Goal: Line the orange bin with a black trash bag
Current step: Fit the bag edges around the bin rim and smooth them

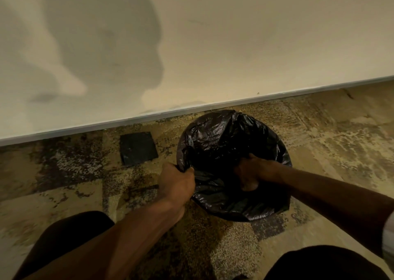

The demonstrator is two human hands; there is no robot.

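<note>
The left hand [177,181], at lower centre, clenches a pinch of the black trash bag [230,139] at its left edge. The right hand [253,173] reaches down inside the bag's mouth; its grasp cannot be told. One open bag sits at centre-right near the wall [234,45], and one folded black square [138,148] lies on the carpet [330,130] left of it.

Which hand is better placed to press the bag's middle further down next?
Probably the right hand: it reaches down inside the black bag through its opening. The left hand grips the bag's edge at the near left side, so it seems busy holding the plastic in place.
</note>
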